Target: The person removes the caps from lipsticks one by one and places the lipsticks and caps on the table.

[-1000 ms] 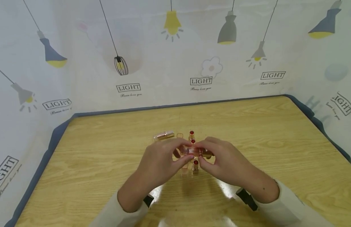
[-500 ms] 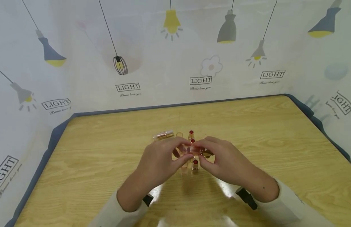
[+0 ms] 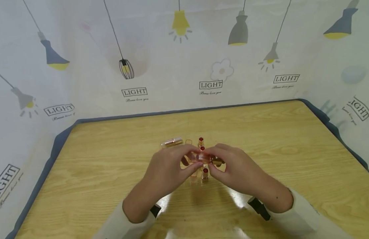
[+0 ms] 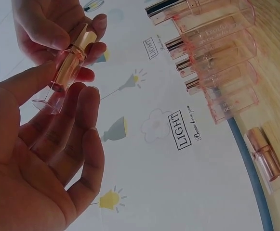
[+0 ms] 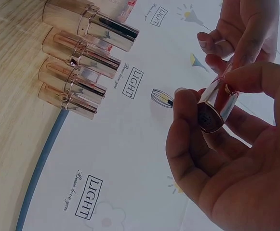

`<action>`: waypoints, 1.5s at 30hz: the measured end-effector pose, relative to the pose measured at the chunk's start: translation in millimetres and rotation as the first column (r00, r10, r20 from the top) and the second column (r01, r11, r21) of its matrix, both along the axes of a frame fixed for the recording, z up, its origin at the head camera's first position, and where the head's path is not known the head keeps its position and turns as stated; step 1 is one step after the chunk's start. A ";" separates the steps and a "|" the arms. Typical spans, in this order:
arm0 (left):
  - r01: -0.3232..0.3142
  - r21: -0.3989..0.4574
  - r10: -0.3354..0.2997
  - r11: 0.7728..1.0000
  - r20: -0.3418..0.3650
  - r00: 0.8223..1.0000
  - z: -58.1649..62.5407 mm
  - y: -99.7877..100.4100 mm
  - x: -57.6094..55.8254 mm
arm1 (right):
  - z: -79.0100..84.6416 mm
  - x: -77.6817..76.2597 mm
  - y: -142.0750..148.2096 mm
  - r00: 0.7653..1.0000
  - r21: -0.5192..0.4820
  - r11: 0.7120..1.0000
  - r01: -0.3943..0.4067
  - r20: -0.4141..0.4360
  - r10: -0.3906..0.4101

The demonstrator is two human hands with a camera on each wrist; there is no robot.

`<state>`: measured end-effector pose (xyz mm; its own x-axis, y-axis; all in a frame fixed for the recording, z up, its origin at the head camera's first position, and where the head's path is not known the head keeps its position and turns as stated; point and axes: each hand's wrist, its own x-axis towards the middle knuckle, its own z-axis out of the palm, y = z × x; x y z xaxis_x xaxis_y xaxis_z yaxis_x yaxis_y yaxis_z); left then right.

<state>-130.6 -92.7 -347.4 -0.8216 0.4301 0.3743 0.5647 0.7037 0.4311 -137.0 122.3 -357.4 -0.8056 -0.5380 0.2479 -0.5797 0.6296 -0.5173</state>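
Note:
Above the table, both hands meet at a lipstick [image 3: 204, 158] held roughly level, with a clear pinkish cap around its front part. My left hand [image 3: 168, 169] pinches the clear cap [image 4: 49, 105] between thumb and fingers. The right hand [image 3: 238, 171] grips the shiny gold base, whose dark end [image 5: 210, 118] faces the right wrist camera. Under and around the hands stand several uncapped lipsticks with red tips, one at the back [image 3: 201, 142] and one in front [image 3: 205, 173]. Clear caps [image 3: 188, 142] stand in a row just left of them, partly hidden by the left hand.
A capped lipstick [image 3: 172, 142] lies on its side left of the row. The wooden table [image 3: 112, 159] ends at a dark blue edge [image 3: 136, 116] against a white wall cloth [image 3: 172, 69] printed with lamps. Black wrist straps [image 3: 259, 208] show at the sleeves.

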 end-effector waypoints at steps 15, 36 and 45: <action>-0.020 -0.005 0.020 1.000 0.022 1.000 0.0 -1.9 -0.2 | -0.6 -0.3 1.7 1.000 -0.003 1.000 0.018 0.019 -0.018; -0.027 -0.133 0.040 0.991 0.100 0.994 -1.4 -6.0 -1.2 | 1.6 -0.9 0.1 0.999 0.043 0.998 0.035 -0.022 -0.034; -0.049 -0.206 0.075 0.977 0.117 0.990 -0.5 -8.7 -2.2 | 0.5 -3.6 0.7 0.998 0.047 0.998 0.044 -0.035 -0.043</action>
<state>-132.8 -101.4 -347.9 -0.8834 0.4332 0.1789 0.4687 0.8154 0.3397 -140.6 123.0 -356.9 -0.8200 -0.5144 0.2508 -0.5680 0.6779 -0.4667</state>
